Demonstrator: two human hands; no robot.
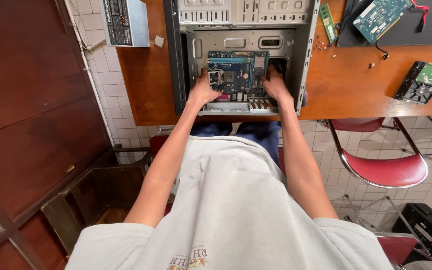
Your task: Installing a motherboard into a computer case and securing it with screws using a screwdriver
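Two hands work inside an open computer case (178, 75) lying flat on a wooden worktop (346, 85). Far left, a grey power supply (125, 21) sits at the worktop's corner beside a white tiled wall. Left hand (203, 90) grips the left edge of the blue motherboard (237, 74), fingers (207, 75) curled over the edge; right hand (276, 85) does the same on the right edge, fingers (271, 70) bent down, tips hidden. Board sits low in the case, near the rear port plate. Likely light, stiff, fragile; best held by bare edges, not by chips or sockets. Further right: a green memory stick (327, 22), small loose screws (318, 46), a green expansion card (380, 17) on a dark mat, a hard drive (422, 82). Red chair (383, 170) on tiled floor below.
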